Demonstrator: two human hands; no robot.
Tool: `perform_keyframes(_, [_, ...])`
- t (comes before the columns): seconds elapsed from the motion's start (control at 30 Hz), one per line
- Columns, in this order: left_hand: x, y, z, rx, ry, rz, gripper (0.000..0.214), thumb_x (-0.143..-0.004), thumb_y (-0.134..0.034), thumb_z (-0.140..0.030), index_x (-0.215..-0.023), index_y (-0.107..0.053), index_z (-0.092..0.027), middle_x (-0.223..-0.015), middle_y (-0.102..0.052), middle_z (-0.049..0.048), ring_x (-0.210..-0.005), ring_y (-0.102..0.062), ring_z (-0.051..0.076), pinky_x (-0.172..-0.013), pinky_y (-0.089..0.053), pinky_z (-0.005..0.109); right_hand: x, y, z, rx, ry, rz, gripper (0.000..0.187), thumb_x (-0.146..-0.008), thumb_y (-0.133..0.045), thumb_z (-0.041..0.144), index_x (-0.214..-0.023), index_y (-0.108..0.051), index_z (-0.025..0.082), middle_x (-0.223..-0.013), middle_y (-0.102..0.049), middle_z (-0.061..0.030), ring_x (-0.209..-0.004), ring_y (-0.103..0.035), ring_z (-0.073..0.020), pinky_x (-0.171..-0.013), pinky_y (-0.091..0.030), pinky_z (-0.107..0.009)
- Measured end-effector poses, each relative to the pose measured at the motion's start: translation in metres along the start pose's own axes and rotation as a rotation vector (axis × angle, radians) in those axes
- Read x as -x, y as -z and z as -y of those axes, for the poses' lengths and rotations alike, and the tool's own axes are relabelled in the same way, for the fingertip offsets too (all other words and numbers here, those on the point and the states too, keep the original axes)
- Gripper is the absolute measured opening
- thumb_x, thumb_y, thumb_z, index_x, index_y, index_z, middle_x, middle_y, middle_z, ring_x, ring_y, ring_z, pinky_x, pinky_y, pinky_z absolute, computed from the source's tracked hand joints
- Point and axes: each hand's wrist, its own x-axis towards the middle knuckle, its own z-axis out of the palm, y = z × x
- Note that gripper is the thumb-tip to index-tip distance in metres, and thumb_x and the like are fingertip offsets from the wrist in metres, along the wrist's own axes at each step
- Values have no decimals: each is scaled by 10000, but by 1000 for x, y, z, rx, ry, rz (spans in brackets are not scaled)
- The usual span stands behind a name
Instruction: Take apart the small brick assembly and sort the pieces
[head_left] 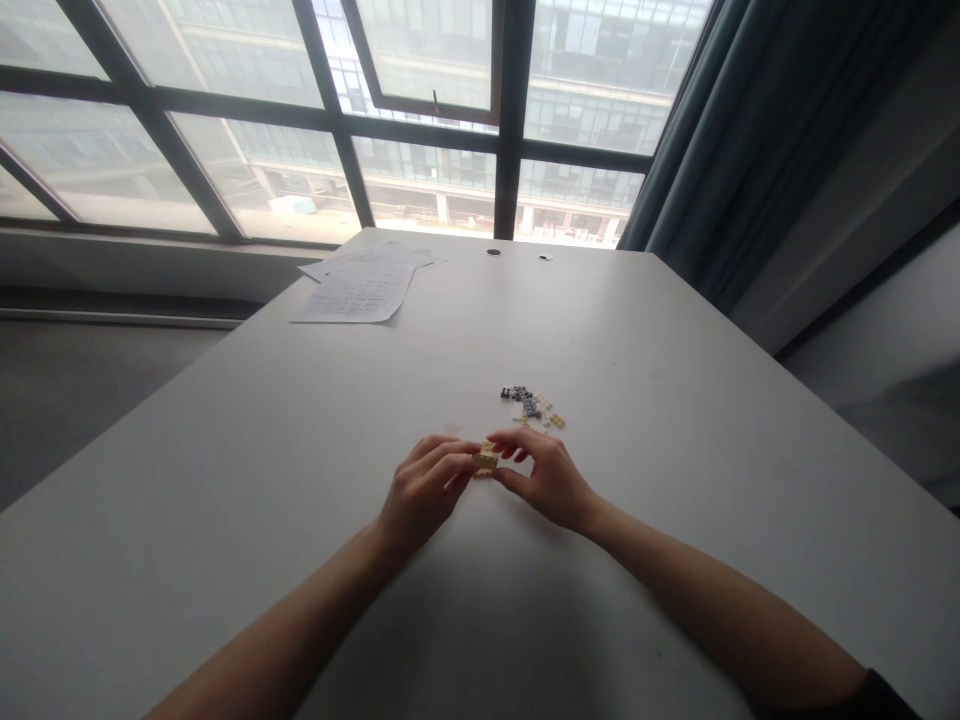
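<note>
A small yellow build of toy building bricks (486, 461) is between my two hands, low over the white table. My left hand (429, 484) is closed on its left side, the fingers pressed together against it. From the right, the thumb and fingertips of my right hand (546, 474) pinch around the same build. Part of the bricks is covered by my fingers. Just beyond my right hand lies a small heap of loose toy bricks (531, 404) in black, grey, white and yellow.
The white table (592, 330) spreads out ahead and to both sides. Printed paper sheets (361, 290) lie at its far left. Two round cable holes, one a dark grommet (493, 252), sit near the far edge. Windows are behind, and a dark curtain (720, 150) hangs at right.
</note>
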Motion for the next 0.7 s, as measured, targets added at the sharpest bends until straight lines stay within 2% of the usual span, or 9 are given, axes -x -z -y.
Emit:
perform_keyframes(0.17, [1, -2, -2, 87, 29, -11, 140, -815, -641, -119, -918, -624, -212, -956, -719, 51, -873, -672, 150, -762, -561, 271, 4, 2, 3, 35, 79, 69, 293, -828, -609, 202, -1117, -636, 240, -905, -684, -23, -796, -623, -141, -739, -498, -271])
perform_keyframes(0.33, [-1, -2, -3, 73, 35, -8, 165, -811, -654, -135, -957, -646, -211, -895, -721, 36, -824, -667, 139, -744, -550, 257, 7, -1, 1, 133, 96, 85, 411, -781, -597, 116, -1176, -593, 230, -976, -669, -32, -791, -611, -132, -759, -480, -257])
perform_keyframes(0.43, [0, -2, -1, 36, 9, 29, 189, -809, -659, -140, -983, -646, -210, -898, -717, 34, -816, -656, 136, -752, -540, 262, 7, -2, -3, 186, 105, 115, 416, -778, -593, 110, -1176, -592, 231, -932, -655, -26, -766, -593, -128, -747, -471, -250])
perform_keyframes(0.57, [2, -3, 3, -97, 54, 123, 187, -849, -615, -230, -1032, -644, -205, -1013, -699, 69, -954, -634, 191, -847, -518, 343, 4, 5, -10, 242, 33, 70, 336, -787, -627, 163, -1121, -612, 201, -848, -644, -19, -737, -583, -133, -721, -463, -255])
perform_keyframes(0.7, [2, -2, 4, -224, 62, 341, 334, -904, -523, -338, -1192, -586, -182, -1213, -626, 112, -1147, -554, 252, -955, -460, 427, 1, 16, -20, 296, -74, -11, 332, -756, -678, 190, -1084, -626, 197, -823, -656, -16, -730, -588, -142, -727, -462, -277])
